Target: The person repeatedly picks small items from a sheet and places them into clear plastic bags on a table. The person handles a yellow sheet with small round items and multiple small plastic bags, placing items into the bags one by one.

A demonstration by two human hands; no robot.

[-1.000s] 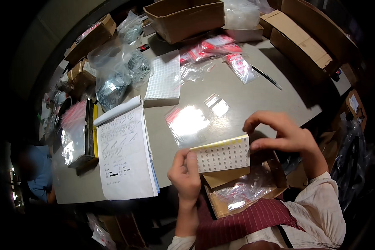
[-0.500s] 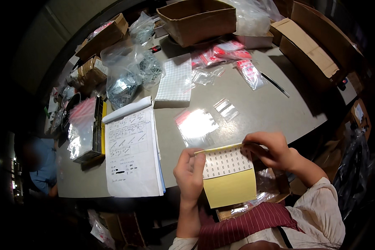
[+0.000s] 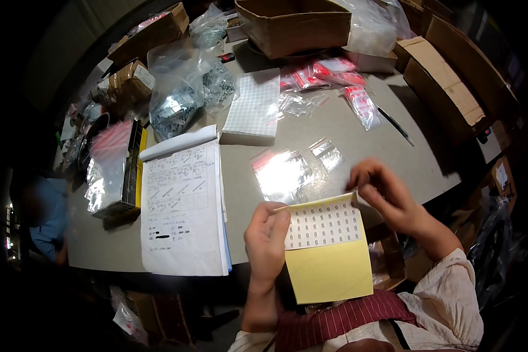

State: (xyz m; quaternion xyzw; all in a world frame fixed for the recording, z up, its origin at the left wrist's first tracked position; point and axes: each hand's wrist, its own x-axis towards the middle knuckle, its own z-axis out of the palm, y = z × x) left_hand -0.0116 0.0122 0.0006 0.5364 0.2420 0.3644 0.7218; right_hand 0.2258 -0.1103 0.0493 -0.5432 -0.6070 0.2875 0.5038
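My left hand [image 3: 266,240] grips the left edge of a yellow sticker sheet [image 3: 330,267], whose upper part carries rows of small white round labels. The sheet is held upright in front of me, over the near edge of the grey table [image 3: 334,126]. My right hand [image 3: 387,196] hovers at the sheet's upper right corner, fingers curled and pinched together; whether a label sits between the fingertips I cannot tell. Just beyond the sheet, small clear zip bags [image 3: 281,173] lie on the table.
A stapled paper form [image 3: 182,205] lies to the left. A white label pad [image 3: 252,108], red-topped bags [image 3: 328,73], a pen [image 3: 396,124], bags of metal parts [image 3: 176,102] and cardboard boxes [image 3: 296,23] stand farther back. An open box [image 3: 390,258] sits below the sheet. A person [image 3: 41,214] is at far left.
The yellow sheet has come up out of the box and is held higher and flatter. My right hand has moved from the sheet's top edge to just above its right corner.
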